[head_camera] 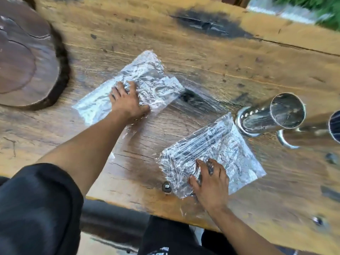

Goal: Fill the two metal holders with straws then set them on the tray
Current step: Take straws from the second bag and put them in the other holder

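An outdoor seating spot: rough wooden table (184, 43) with greenery (312, 6) just beyond its edge.

Black sleeve (36, 208) pushed up the left arm, bare forearms, dark clothing with white print below.

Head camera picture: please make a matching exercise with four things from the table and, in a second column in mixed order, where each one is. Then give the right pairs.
Things:
1. round wooden tray
2. far plastic bag
3. near plastic bag of dark straws
4. metal holders

Places:
A. under the right hand, near the table's front edge
B. at the right side, standing empty of straws
C. at the far left of the table
D. under the left hand, mid-table

Pairs: 1-C, 2-D, 3-A, 4-B
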Demonstrator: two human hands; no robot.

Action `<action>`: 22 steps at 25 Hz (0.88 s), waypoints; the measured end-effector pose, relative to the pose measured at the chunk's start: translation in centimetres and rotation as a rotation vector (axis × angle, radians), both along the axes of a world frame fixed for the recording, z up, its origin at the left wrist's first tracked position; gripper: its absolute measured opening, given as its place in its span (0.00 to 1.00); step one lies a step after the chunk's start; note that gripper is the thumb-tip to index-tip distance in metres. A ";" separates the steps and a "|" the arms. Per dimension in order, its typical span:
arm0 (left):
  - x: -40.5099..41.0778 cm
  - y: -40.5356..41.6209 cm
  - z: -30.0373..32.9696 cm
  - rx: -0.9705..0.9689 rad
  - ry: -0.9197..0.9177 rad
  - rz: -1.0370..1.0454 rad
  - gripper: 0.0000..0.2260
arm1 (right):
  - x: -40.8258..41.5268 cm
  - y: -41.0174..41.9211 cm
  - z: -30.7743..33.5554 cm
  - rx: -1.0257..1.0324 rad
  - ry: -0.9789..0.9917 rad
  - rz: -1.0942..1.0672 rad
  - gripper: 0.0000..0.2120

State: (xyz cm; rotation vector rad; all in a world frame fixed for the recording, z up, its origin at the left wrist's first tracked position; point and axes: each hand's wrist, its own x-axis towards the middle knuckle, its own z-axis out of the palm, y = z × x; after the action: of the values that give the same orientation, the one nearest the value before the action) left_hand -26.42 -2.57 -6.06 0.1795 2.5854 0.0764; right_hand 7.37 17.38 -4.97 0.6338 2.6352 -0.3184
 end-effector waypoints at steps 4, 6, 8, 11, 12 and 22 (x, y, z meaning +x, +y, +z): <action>1.0 2.7 0.9 0.026 0.097 -0.049 0.48 | 1.0 -1.2 0.5 -0.031 -0.047 -0.053 0.29; 4.1 4.7 2.0 0.215 0.310 -0.155 0.37 | 1.5 -1.4 0.7 -0.065 -0.029 -0.072 0.29; 9.3 6.6 2.8 0.363 0.410 -0.293 0.28 | 2.0 -2.0 0.9 -0.109 -0.013 -0.060 0.30; 19.4 10.2 2.4 0.369 0.255 -0.575 0.26 | 3.4 -1.9 1.4 -0.152 -0.004 -0.062 0.28; 22.4 11.1 1.8 0.347 0.208 -0.651 0.26 | 4.0 -1.6 1.6 -0.171 0.003 -0.076 0.27; 30.3 13.4 -1.4 0.114 0.081 -0.606 0.33 | 6.7 9.4 0.9 -0.315 0.283 -0.577 0.13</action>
State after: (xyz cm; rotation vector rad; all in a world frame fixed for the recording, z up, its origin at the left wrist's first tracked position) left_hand 3.83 10.85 -7.49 1.0098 2.4919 -0.0068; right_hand 14.07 26.76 -4.07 1.3063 2.5121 -1.0337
